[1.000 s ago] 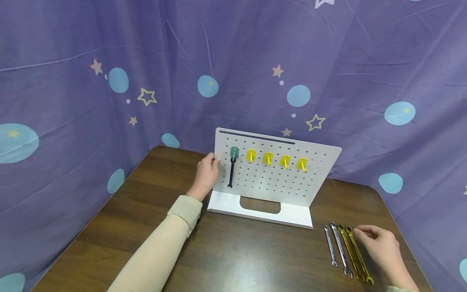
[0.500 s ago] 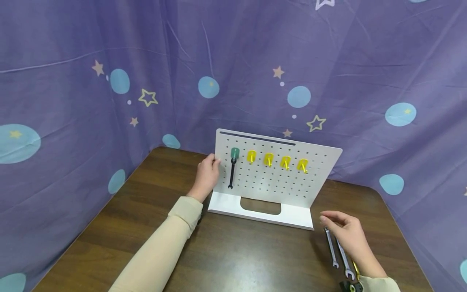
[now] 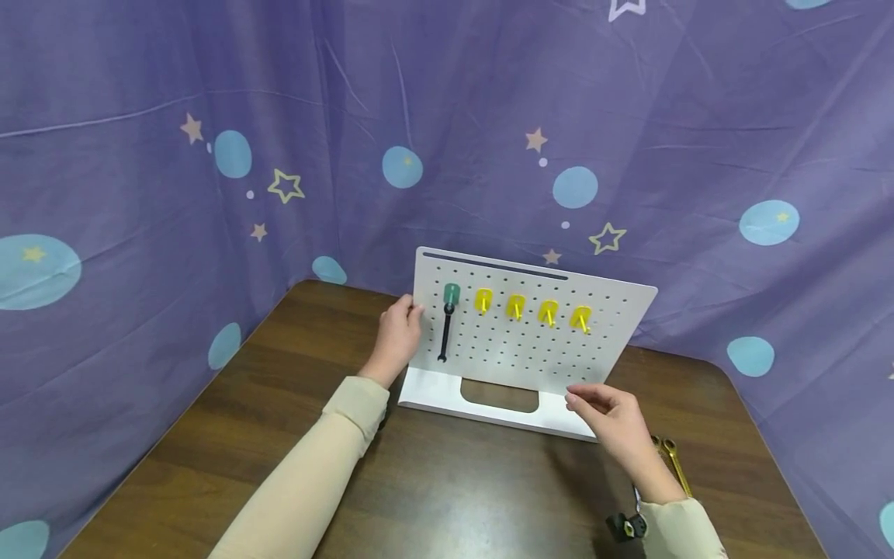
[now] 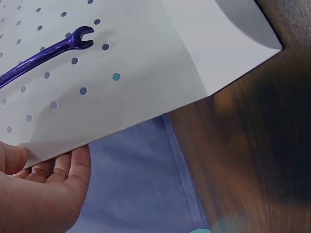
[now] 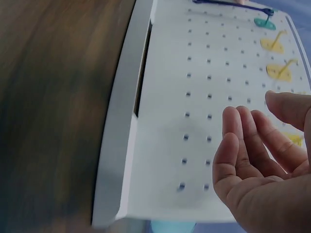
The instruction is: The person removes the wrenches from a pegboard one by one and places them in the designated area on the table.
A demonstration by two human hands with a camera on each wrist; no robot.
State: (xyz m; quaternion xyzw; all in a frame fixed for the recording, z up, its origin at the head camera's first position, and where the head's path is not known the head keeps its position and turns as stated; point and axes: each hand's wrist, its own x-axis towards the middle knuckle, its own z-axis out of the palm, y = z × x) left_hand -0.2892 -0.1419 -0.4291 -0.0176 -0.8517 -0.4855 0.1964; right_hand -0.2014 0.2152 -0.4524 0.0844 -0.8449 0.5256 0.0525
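My left hand point(image 3: 396, 335) grips the left edge of a white pegboard point(image 3: 527, 357), thumb in front and fingers behind in the left wrist view. A dark combination wrench point(image 3: 445, 334) hangs from a green hook point(image 3: 451, 294) at the board's left; its open end is purplish in the left wrist view. My right hand point(image 3: 615, 423) hovers by the board's lower right, fingers loosely bent and thumb apart. Nothing shows between them in the right wrist view. Several yellow hooks point(image 3: 516, 305) run rightward from the green one, with nothing hanging on them.
Gold wrenches point(image 3: 675, 464) lie on the wooden table point(image 3: 726, 435) at the right, partly behind my right forearm, which mostly hides the silver ones. The board's base point(image 3: 482, 409) has a cut-out at its front. A purple patterned curtain point(image 3: 475, 101) stands behind.
My right hand has moved left from beside the gold wrenches, over the silver ones, to the board's lower right corner. My left hand keeps its grip on the pegboard.
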